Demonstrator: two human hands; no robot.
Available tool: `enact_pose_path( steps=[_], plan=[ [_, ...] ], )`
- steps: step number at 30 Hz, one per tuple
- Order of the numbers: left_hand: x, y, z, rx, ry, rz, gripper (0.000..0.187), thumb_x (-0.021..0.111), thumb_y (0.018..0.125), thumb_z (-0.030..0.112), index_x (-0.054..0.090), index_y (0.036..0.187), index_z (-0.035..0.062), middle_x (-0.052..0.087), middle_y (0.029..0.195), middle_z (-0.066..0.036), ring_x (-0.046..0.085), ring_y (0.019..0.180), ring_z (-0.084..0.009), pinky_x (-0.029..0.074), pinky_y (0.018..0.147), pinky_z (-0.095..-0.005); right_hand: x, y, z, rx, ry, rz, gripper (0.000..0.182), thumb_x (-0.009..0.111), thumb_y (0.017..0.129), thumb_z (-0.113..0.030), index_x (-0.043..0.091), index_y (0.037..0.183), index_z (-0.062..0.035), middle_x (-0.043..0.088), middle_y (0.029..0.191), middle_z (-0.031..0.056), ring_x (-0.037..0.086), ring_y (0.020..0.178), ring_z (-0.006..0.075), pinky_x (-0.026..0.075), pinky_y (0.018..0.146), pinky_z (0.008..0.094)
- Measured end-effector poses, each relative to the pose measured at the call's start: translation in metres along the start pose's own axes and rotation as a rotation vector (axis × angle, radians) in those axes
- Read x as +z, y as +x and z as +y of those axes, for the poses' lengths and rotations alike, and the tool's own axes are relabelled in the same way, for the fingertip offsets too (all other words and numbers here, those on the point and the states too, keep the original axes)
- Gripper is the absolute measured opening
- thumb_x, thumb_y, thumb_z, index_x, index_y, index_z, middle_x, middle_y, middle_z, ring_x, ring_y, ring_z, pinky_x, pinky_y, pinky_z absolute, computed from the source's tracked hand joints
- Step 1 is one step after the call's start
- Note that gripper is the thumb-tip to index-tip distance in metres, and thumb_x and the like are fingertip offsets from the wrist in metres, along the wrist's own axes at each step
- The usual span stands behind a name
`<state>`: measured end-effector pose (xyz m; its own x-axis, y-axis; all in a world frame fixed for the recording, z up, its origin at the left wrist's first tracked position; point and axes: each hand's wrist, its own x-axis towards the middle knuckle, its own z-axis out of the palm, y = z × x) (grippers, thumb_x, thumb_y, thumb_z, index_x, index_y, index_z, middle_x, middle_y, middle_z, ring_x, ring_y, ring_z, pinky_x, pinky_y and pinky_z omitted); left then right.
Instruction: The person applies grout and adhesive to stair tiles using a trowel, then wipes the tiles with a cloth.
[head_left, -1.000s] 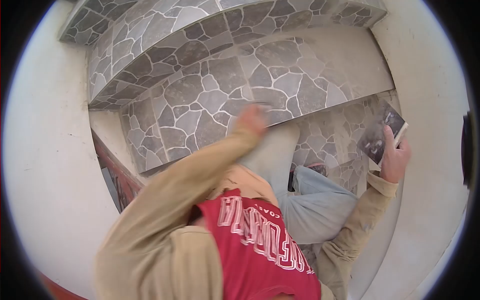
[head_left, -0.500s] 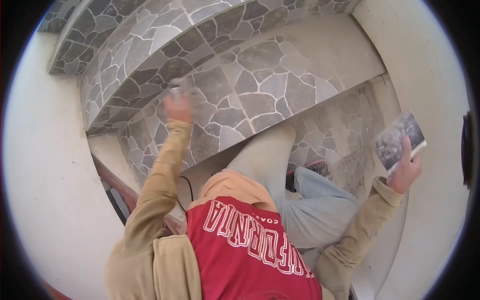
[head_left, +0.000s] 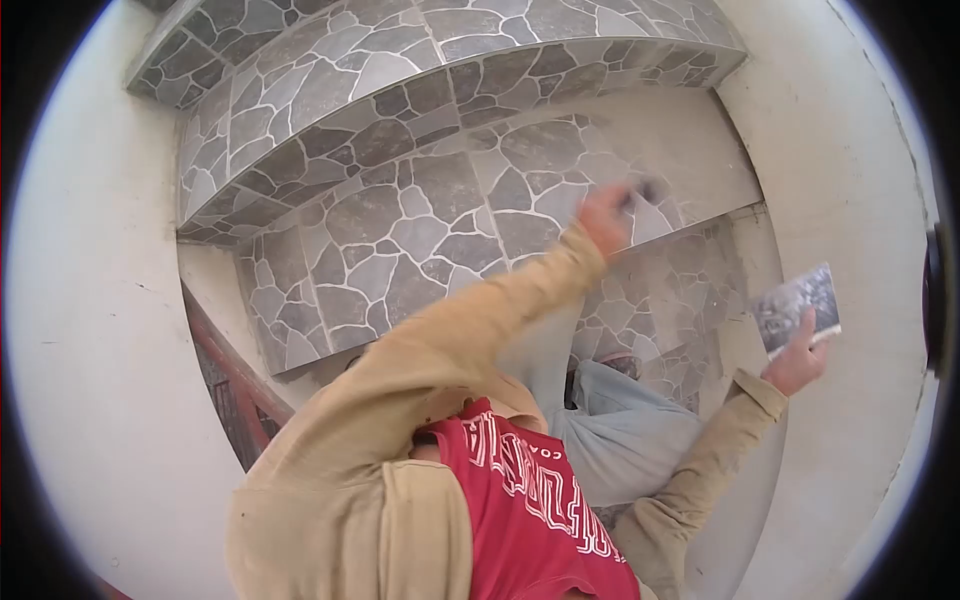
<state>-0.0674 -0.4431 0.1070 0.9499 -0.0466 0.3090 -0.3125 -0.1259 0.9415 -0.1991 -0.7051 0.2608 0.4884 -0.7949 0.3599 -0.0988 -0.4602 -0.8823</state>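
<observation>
My left hand [head_left: 606,219] reaches across my body over the right part of the stone-patterned step [head_left: 415,235]. Its fingers close round a small dark object [head_left: 648,190], too blurred by motion to identify. Off to the right, near the pale wall, my right hand [head_left: 797,362] grips a flat, square grey-and-white piece [head_left: 795,305] by its lower edge, with the thumb lying over its mottled face.
A curved upper step [head_left: 350,75] rises behind. Pale walls stand at the left [head_left: 100,260] and right [head_left: 870,200]. A reddish metal frame [head_left: 235,370] is at lower left. My bent legs [head_left: 630,430] are below the step, beside a lower patterned surface [head_left: 650,300].
My left hand has swept from the left part of the step to its right part. My right hand still holds the flat piece, now turned slightly. The view has shifted.
</observation>
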Motion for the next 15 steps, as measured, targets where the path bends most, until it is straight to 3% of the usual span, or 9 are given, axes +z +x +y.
enact_pose_path(
  steps=[3,6,7,9,11,13,14,15],
  plan=[
    [-0.116,0.052,-0.04,0.227,0.395,0.323,0.033,0.064,0.081,0.002,0.064,0.114,0.0029,0.066,0.108,-0.019,0.06,0.107,-0.0366,0.047,0.095,-0.0419,-0.01,0.001,0.003,0.103,0.181,0.004,0.029,0.069,0.093,-0.017,0.067,0.109,0.0069,0.07,0.101,0.0081,0.065,0.087,0.0138,0.053,0.076,0.0294],
    [-0.183,0.058,-0.144,-0.067,1.071,0.361,0.042,0.064,0.079,0.008,0.061,0.12,0.0031,0.064,0.112,-0.021,0.061,0.105,-0.0376,0.049,0.093,-0.042,-0.009,-0.003,0.005,0.057,0.139,-0.052,0.027,0.071,0.092,-0.018,0.069,0.107,0.0051,0.069,0.095,0.0055,0.063,0.082,0.0119,0.051,0.071,0.028],
    [-0.178,0.05,-0.16,-0.067,1.073,0.361,0.042,0.064,0.079,0.008,0.061,0.12,0.0031,0.064,0.112,-0.021,0.061,0.105,-0.0376,0.049,0.093,-0.042,-0.002,-0.007,0.001,0.058,0.141,-0.053,0.027,0.071,0.092,-0.018,0.069,0.107,0.0051,0.069,0.095,0.0055,0.063,0.082,0.0119,0.051,0.071,0.028],
    [-0.146,0.047,-0.175,-0.091,1.041,0.098,0.043,0.066,0.078,0.015,0.064,0.119,0.0038,0.065,0.115,-0.022,0.06,0.11,-0.0398,0.046,0.098,-0.0432,0.015,-0.01,-0.012,0.024,0.062,-0.113,0.027,0.071,0.093,-0.019,0.069,0.106,0.0049,0.069,0.094,0.0044,0.061,0.082,0.0109,0.05,0.071,0.0283],
    [-0.097,0.046,-0.165,-0.375,0.438,-0.242,0.047,0.063,0.078,0.011,0.063,0.125,0.0052,0.066,0.116,-0.024,0.063,0.11,-0.0384,0.049,0.095,-0.0424,0.021,-0.01,-0.008,0.046,0.049,-0.166,0.028,0.068,0.094,-0.016,0.067,0.111,0.0066,0.069,0.102,0.0072,0.064,0.088,0.0127,0.052,0.078,0.0288],
    [-0.096,0.036,-0.11,-0.281,0.376,-0.17,0.049,0.061,0.079,0.01,0.062,0.127,0.0066,0.067,0.116,-0.024,0.064,0.108,-0.0368,0.05,0.092,-0.0418,0.025,-0.011,-0.015,-0.076,-0.167,-0.226,0.028,0.068,0.094,-0.015,0.067,0.111,0.0067,0.069,0.102,0.0077,0.064,0.089,0.0134,0.052,0.079,0.0285],
    [-0.095,0.034,-0.078,-0.184,0.311,-0.112,0.05,0.06,0.079,0.008,0.062,0.129,0.008,0.067,0.115,-0.023,0.066,0.107,-0.0352,0.052,0.089,-0.0412,0.029,-0.008,-0.017,-0.083,-0.165,-0.237,0.028,0.068,0.094,-0.015,0.067,0.111,0.0067,0.069,0.102,0.0077,0.064,0.089,0.0134,0.052,0.079,0.0285],
    [-0.113,0.029,-0.06,-0.214,0.367,0.028,0.048,0.06,0.08,0.008,0.062,0.128,0.0092,0.068,0.114,-0.023,0.067,0.105,-0.0337,0.052,0.087,-0.0408,0.026,-0.012,-0.016,-0.048,-0.047,-0.187,0.026,0.068,0.094,-0.015,0.068,0.109,0.0062,0.07,0.1,0.0077,0.063,0.086,0.013,0.052,0.076,0.0282]
  ],
)
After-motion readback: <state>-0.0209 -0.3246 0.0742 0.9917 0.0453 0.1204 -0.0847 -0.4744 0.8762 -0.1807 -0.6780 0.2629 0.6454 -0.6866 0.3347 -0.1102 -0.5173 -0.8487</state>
